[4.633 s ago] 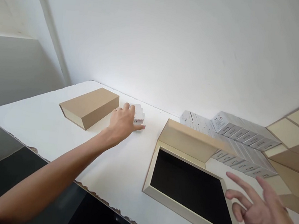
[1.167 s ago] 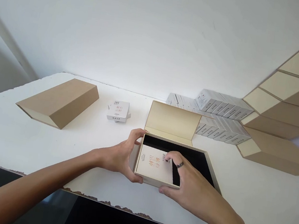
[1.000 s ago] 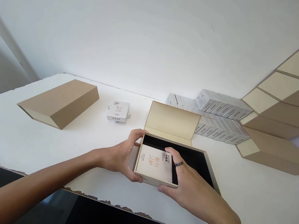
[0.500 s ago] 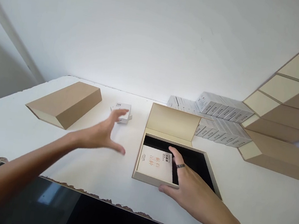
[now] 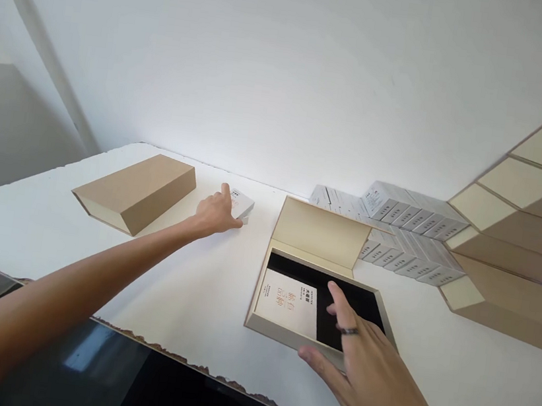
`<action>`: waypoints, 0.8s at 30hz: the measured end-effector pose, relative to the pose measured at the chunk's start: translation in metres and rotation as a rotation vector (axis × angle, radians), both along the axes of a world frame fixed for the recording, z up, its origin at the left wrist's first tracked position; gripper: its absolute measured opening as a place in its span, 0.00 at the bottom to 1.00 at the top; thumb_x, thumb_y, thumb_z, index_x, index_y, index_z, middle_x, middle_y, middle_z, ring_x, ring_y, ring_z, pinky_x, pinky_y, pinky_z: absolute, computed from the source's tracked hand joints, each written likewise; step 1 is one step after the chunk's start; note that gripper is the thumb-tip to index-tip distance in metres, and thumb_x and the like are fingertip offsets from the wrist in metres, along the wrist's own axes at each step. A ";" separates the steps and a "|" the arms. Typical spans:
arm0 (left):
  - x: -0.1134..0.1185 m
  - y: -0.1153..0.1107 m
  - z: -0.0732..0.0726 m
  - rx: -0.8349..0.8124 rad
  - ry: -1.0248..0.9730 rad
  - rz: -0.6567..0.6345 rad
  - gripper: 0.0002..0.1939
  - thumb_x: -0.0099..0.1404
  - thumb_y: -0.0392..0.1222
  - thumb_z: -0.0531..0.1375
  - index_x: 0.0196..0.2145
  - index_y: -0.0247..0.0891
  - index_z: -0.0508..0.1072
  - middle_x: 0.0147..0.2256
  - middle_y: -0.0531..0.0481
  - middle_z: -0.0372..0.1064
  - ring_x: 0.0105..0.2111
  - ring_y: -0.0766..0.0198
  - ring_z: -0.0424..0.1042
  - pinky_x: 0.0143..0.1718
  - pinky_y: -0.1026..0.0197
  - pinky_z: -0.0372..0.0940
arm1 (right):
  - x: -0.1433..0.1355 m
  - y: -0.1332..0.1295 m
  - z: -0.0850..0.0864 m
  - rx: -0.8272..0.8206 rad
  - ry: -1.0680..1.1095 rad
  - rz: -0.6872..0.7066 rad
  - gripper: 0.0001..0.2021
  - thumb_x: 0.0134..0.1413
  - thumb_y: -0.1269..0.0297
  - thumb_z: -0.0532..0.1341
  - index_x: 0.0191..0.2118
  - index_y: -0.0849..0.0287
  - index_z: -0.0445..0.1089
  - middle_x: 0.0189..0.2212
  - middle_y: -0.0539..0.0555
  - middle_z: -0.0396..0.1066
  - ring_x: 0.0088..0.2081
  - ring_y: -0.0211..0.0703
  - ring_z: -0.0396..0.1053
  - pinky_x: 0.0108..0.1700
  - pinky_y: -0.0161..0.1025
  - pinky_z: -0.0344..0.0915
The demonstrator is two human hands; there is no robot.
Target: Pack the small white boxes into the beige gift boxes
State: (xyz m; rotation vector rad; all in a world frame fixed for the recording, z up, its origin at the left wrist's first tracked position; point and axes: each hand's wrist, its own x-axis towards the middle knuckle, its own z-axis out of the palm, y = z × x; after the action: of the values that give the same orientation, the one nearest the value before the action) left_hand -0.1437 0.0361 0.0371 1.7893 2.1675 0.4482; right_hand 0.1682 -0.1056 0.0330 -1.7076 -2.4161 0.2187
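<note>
My left hand (image 5: 214, 212) reaches to a short stack at the middle of the table. Its fingers and thumb close round the left side of the upper small white box (image 5: 241, 204); a second one lies mostly hidden below. A beige gift box (image 5: 279, 329) stands with its lid (image 5: 321, 235) raised toward the wall. Inside, a white printed card or flat box (image 5: 288, 303) lies at the left on black lining (image 5: 368, 304). Over the front right of the gift box, my right hand (image 5: 355, 354) is open, thumb and fingers apart, holding nothing.
A closed tan box (image 5: 136, 188) lies at the left. Several small white boxes (image 5: 412, 215) stand in rows behind the gift box. More tan boxes (image 5: 513, 295) are stacked at the right. The table's front edge (image 5: 171, 353) is rough and chipped.
My left hand has moved to the small white boxes and closed on the upper one, which has turned slightly. My right hand has drawn back from the white printed piece. The view has shifted slightly.
</note>
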 end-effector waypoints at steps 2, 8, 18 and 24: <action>0.000 -0.010 0.012 0.005 0.007 -0.040 0.31 0.53 0.46 0.67 0.48 0.37 0.55 0.38 0.38 0.72 0.38 0.44 0.74 0.31 0.54 0.64 | 0.010 -0.006 0.000 0.217 0.055 0.079 0.37 0.65 0.44 0.54 0.73 0.51 0.42 0.55 0.59 0.72 0.52 0.59 0.72 0.47 0.53 0.74; 0.045 -0.084 0.045 0.227 -0.147 -0.455 0.33 0.54 0.45 0.68 0.49 0.41 0.53 0.41 0.44 0.70 0.36 0.54 0.71 0.30 0.58 0.65 | 0.004 -0.006 0.004 0.655 0.099 0.122 0.31 0.66 0.56 0.58 0.69 0.55 0.50 0.64 0.66 0.54 0.67 0.64 0.52 0.67 0.67 0.47; 0.099 -0.118 0.028 0.283 -0.392 -0.917 0.42 0.56 0.42 0.71 0.58 0.44 0.49 0.54 0.42 0.64 0.48 0.54 0.71 0.46 0.55 0.71 | 0.031 0.006 0.034 0.084 0.116 0.217 0.46 0.60 0.55 0.63 0.73 0.39 0.31 0.63 0.55 0.62 0.62 0.56 0.62 0.60 0.55 0.65; 0.043 -0.051 0.033 0.081 0.047 -0.382 0.30 0.66 0.62 0.57 0.56 0.41 0.57 0.54 0.40 0.67 0.52 0.48 0.71 0.51 0.50 0.67 | 0.046 0.034 0.039 -0.387 0.091 0.043 0.32 0.62 0.49 0.58 0.69 0.28 0.45 0.69 0.49 0.50 0.67 0.55 0.55 0.60 0.55 0.65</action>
State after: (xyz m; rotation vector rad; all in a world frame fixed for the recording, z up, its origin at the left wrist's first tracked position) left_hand -0.1008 -0.0148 0.0705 2.2134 1.7938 0.4080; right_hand 0.2141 -0.0713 0.0719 -1.7423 -2.4633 0.7971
